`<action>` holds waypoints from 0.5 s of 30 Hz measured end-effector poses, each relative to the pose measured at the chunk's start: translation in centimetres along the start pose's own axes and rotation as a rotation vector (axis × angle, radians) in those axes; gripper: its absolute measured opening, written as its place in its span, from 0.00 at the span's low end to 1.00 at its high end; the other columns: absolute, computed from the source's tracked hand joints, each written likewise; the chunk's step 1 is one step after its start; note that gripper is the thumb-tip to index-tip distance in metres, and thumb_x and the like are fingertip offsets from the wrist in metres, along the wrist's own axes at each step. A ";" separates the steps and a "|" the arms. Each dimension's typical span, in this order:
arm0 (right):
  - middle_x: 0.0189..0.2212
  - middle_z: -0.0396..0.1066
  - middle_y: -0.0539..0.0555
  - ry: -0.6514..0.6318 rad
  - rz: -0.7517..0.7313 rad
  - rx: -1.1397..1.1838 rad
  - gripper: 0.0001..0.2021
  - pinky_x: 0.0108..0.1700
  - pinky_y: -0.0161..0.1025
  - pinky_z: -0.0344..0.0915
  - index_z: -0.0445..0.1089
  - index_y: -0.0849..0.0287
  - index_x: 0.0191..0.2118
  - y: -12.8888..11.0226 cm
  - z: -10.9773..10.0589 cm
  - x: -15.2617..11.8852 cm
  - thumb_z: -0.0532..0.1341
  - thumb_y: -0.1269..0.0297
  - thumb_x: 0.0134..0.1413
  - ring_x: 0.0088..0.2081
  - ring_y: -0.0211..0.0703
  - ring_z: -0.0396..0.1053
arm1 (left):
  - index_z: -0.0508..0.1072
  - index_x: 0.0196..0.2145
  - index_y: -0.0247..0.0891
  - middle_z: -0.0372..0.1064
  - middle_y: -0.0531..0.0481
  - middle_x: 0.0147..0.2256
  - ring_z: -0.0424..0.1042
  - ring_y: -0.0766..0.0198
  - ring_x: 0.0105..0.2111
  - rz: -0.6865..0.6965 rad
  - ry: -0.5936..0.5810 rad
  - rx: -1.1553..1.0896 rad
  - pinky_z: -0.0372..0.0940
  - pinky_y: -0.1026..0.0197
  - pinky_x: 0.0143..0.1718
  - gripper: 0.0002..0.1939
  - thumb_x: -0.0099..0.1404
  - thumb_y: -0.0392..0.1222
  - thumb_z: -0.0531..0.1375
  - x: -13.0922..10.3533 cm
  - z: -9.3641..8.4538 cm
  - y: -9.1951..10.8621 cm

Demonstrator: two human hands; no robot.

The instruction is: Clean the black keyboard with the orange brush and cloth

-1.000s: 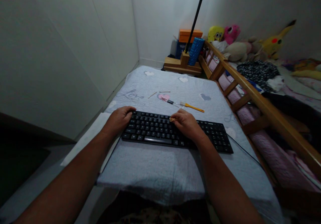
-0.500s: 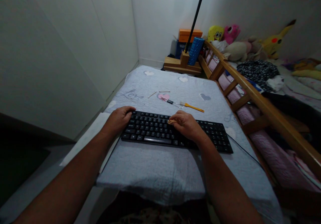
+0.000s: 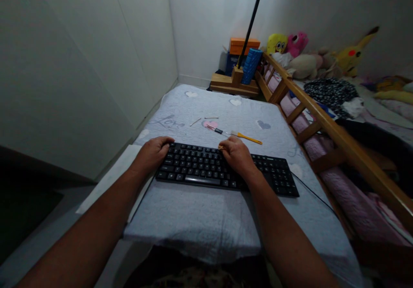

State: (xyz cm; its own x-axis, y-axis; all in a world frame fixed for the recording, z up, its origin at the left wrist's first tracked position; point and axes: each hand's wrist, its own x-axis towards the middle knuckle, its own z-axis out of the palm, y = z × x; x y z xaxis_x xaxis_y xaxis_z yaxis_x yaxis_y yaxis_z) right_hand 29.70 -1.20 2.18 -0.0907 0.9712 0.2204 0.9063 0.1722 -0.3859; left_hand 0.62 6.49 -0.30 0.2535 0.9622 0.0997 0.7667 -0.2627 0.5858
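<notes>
A black keyboard [image 3: 196,164] lies across the near part of the cloth-covered table. Its upper left corner is gripped by my left hand [image 3: 154,151], thumb against the edge. My right hand [image 3: 238,155] is over the upper middle of the keys, fingers closed on a small crumpled tan wad [image 3: 221,147] that looks like cloth or tissue. Beyond that hand lies a yellow-handled brush [image 3: 249,138]. To its left are a thin tool with a black middle [image 3: 218,131] and two cotton swabs, one angled [image 3: 195,121] and one level [image 3: 211,117].
The keyboard's cable [image 3: 314,192] trails off the right side. A wooden bed rail [image 3: 309,107] runs along the right, with plush toys [image 3: 306,64] behind it. At the back stand a black pole [image 3: 253,19] on a wooden base and a blue roller [image 3: 251,66].
My right hand has slid slightly away from me, carrying the tan wad from the keys to the upper key row. The left hand stays on the keyboard's corner.
</notes>
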 end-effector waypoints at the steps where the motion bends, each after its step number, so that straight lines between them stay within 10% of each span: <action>1: 0.37 0.71 0.57 0.000 -0.003 -0.003 0.08 0.47 0.41 0.63 0.78 0.60 0.40 -0.1 0.0 0.0 0.60 0.72 0.62 0.43 0.47 0.68 | 0.80 0.48 0.38 0.79 0.44 0.49 0.76 0.50 0.50 -0.002 0.000 0.001 0.66 0.52 0.57 0.24 0.62 0.46 0.50 0.0 0.0 0.0; 15: 0.38 0.71 0.57 -0.019 -0.094 0.054 0.09 0.47 0.41 0.63 0.78 0.58 0.40 -0.6 0.2 -0.3 0.60 0.72 0.63 0.42 0.46 0.66 | 0.80 0.48 0.39 0.79 0.44 0.49 0.75 0.51 0.50 -0.006 -0.006 -0.004 0.66 0.51 0.58 0.24 0.61 0.46 0.51 -0.1 -0.2 0.3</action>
State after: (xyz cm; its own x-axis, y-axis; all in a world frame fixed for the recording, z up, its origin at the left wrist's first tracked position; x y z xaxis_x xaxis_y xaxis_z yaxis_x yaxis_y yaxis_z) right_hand 29.09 -1.56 2.16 -0.1824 0.9531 0.2415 0.8698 0.2710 -0.4123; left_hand 0.68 6.38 0.02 0.2525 0.9633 0.0912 0.7662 -0.2566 0.5892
